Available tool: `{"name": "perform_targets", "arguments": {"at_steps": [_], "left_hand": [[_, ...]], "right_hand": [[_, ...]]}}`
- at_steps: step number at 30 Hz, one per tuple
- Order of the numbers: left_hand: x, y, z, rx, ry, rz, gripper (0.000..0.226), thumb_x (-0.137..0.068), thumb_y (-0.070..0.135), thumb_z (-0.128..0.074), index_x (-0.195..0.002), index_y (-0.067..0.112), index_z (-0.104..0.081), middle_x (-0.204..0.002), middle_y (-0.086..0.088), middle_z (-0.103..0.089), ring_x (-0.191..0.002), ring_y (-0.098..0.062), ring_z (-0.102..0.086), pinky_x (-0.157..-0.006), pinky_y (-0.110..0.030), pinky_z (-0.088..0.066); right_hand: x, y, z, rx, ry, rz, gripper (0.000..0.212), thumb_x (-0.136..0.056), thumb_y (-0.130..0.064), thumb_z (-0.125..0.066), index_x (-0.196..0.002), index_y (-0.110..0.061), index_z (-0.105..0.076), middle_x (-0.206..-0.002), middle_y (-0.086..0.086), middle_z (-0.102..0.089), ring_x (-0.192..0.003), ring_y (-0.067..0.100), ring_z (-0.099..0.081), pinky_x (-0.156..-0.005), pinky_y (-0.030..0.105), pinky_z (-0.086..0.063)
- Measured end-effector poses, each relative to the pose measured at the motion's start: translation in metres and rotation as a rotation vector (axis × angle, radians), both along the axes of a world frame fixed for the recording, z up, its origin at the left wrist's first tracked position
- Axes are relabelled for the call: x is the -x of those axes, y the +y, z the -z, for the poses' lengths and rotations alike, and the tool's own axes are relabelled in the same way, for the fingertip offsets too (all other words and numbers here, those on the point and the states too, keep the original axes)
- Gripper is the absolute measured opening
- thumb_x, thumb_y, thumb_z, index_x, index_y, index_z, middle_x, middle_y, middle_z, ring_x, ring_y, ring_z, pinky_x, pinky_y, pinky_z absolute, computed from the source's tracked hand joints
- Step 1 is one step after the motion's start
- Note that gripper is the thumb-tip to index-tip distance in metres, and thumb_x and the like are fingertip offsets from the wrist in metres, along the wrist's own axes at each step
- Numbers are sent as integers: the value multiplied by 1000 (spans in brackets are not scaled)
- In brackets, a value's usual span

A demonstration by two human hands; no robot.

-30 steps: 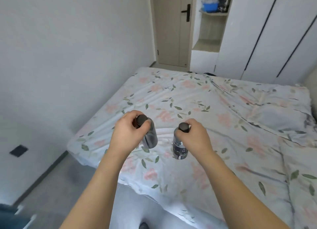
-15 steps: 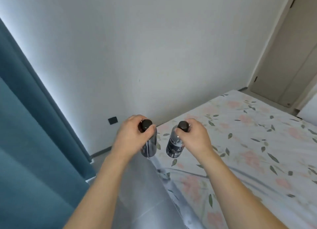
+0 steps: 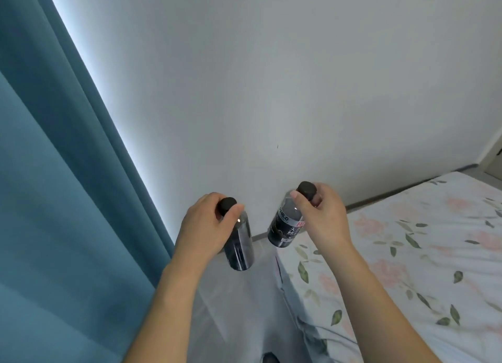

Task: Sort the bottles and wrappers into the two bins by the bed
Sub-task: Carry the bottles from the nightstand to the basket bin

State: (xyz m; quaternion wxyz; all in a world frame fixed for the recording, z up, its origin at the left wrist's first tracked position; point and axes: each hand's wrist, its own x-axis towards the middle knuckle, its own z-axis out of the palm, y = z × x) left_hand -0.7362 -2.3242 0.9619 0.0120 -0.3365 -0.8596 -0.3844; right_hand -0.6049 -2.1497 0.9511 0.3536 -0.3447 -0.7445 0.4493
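My left hand [image 3: 203,224] grips a dark plastic bottle [image 3: 240,247] by its neck, just under the black cap, and the bottle hangs down over the floor. My right hand [image 3: 323,216] holds a second dark bottle [image 3: 285,224] with a black label and white lettering, also by the capped neck, tilted a little to the left. The two bottles hang side by side, apart from each other, in the gap between the curtain and the bed. No bins or wrappers show in this view.
A teal curtain [image 3: 59,199] fills the left side. A plain white wall [image 3: 271,77] is straight ahead. The bed with a floral sheet [image 3: 407,254] lies at the right, its edge beside a narrow strip of grey floor [image 3: 239,308].
My view has swung left from the bed and door towards the wall and curtain. Both hands keep their bottles; the right one has risen slightly.
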Motion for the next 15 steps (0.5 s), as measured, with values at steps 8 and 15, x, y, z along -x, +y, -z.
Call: {"name": "perform_targets", "arguments": {"at_steps": [8,15], "left_hand": [[116,88,-25,34,103,37,24,-91,50,-53,-94,26,-55,-89,13,-55,-79,-5,-54,-64,-17,-40],[191,171,-59,-37,185,55,24,-90,49,-57,-89,24,-55,-85,12,-55,-78,-5,-53,-66,-22,-42]], "right_hand": [[125,87,-14,57,229,35,22,-83,-40,-68,-101,-30,-59,-106,-14,-51,-103,8,-51,-86,25,-43],[207,145,-32,183,421,-19,19,-88,-35,-64,-106,-32,-58,-107,-14,-62,-97,6,-58,-84,24,-45]]}}
